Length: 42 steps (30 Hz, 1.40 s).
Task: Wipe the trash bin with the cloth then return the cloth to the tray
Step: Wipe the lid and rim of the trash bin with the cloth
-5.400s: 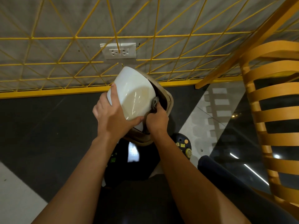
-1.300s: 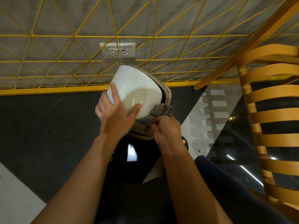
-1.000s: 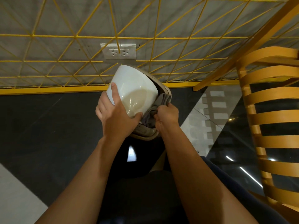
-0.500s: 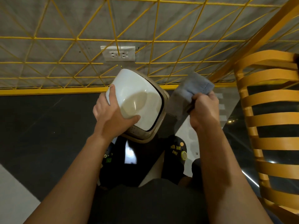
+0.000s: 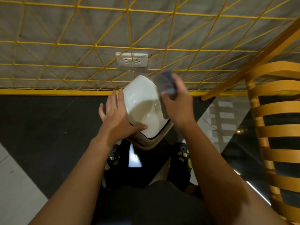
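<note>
While the white swing lid [image 5: 142, 109] covers the trash bin [image 5: 146, 142], nothing of the bin's inside can be seen; only a thin dark seam shows between the lid and the beige rim around it. The bin stands on the dark floor [image 5: 48, 127].

The left hand [image 5: 116, 116] rests against the bin's left side, fingers straight along the lid's edge and thumb laid across the lid's near corner. The right hand [image 5: 178, 104] is at the bin's far right edge, its fingers curled round a grey cloth [image 5: 165, 83]. The cloth is blurred. Its lower end hangs against the lid's right edge; its upper end stands above the bin. The two hands are apart, one on either side of the lid.

Behind the bin runs a yellow skirting strip [image 5: 48, 92], and above that a grey wall behind a yellow wire grid [image 5: 97, 46]. A white double wall socket [image 5: 131, 60] sits on the wall just above the bin. Nearer than the bin, the person's two dark shoes [image 5: 183, 156] flank its base. Well to the bin's right stands an orange slatted chair [image 5: 279, 111].
</note>
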Each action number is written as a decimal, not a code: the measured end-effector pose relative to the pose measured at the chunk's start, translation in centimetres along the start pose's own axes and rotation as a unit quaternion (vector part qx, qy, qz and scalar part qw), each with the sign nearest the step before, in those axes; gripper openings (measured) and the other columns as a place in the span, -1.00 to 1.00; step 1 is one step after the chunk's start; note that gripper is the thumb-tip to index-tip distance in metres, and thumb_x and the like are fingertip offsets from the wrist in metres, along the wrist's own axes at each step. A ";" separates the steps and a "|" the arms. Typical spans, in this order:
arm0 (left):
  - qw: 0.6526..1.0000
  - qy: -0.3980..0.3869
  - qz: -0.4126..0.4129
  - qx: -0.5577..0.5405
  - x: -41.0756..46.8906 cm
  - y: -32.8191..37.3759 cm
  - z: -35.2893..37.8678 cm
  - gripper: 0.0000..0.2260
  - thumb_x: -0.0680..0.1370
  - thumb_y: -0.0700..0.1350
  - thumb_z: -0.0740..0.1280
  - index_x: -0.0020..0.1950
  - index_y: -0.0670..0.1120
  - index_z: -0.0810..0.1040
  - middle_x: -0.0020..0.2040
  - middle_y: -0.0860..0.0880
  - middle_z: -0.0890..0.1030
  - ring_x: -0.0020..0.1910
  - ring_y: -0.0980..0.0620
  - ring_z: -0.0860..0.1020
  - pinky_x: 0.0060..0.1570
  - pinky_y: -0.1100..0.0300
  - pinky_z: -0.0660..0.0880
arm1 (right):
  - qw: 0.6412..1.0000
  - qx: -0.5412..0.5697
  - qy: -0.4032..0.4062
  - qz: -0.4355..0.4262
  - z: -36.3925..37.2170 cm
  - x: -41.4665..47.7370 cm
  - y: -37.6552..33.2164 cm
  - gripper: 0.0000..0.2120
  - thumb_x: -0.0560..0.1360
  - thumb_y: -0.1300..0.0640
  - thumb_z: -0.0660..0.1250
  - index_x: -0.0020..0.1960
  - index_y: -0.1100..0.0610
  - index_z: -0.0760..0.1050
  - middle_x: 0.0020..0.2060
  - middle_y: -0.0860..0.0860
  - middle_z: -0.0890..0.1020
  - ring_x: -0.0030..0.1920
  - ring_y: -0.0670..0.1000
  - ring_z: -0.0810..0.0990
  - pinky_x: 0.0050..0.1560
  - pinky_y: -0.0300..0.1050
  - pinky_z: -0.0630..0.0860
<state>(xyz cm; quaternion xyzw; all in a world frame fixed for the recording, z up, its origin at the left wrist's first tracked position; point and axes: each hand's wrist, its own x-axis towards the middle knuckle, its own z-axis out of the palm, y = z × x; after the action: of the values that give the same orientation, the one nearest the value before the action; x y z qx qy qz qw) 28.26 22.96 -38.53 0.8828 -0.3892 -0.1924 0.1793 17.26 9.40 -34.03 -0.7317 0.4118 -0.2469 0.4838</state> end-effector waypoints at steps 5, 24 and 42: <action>1.000 -0.006 0.007 -0.018 -0.2 -0.5 -0.1 0.18 0.11 0.28 0.51 0.50 -0.11 -0.08 0.51 -0.05 0.04 0.48 0.02 0.02 0.37 -0.19 -0.07 | 0.930 -0.269 -0.177 -0.178 4.5 1.4 0.1 -0.51 0.47 0.41 0.14 0.31 0.03 0.42 0.27 0.00 0.49 0.24 0.09 0.41 0.28 -0.10 0.29; 0.993 -0.004 0.080 -0.088 -1.0 2.7 -3.3 0.17 0.03 0.53 0.30 0.50 0.10 -0.09 0.49 0.04 -0.02 0.46 0.07 -0.05 0.39 0.03 -0.07 | 0.940 0.251 -0.173 0.154 -0.7 -2.8 -0.3 -0.72 0.50 0.33 0.25 0.20 0.18 0.48 0.11 0.13 0.60 0.10 0.06 0.59 0.17 -0.01 0.52; 0.975 0.089 0.017 -0.204 -1.4 6.8 0.0 -0.82 0.44 0.02 0.40 -0.13 -0.07 0.54 -0.25 0.04 0.62 -0.23 0.06 0.56 -0.26 0.24 0.46 | 0.910 0.274 -0.187 0.249 -2.7 -2.0 1.3 -0.78 0.50 0.18 0.30 0.13 0.21 0.52 -0.01 0.11 0.64 -0.04 0.01 0.64 -0.14 -0.18 0.60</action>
<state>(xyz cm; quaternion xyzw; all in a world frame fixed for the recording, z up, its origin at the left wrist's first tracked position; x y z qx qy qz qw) 23.15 19.71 -35.10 0.8348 -0.3388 -0.1853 0.3925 13.66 9.46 -34.07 -0.4767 0.3991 -0.0804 0.7791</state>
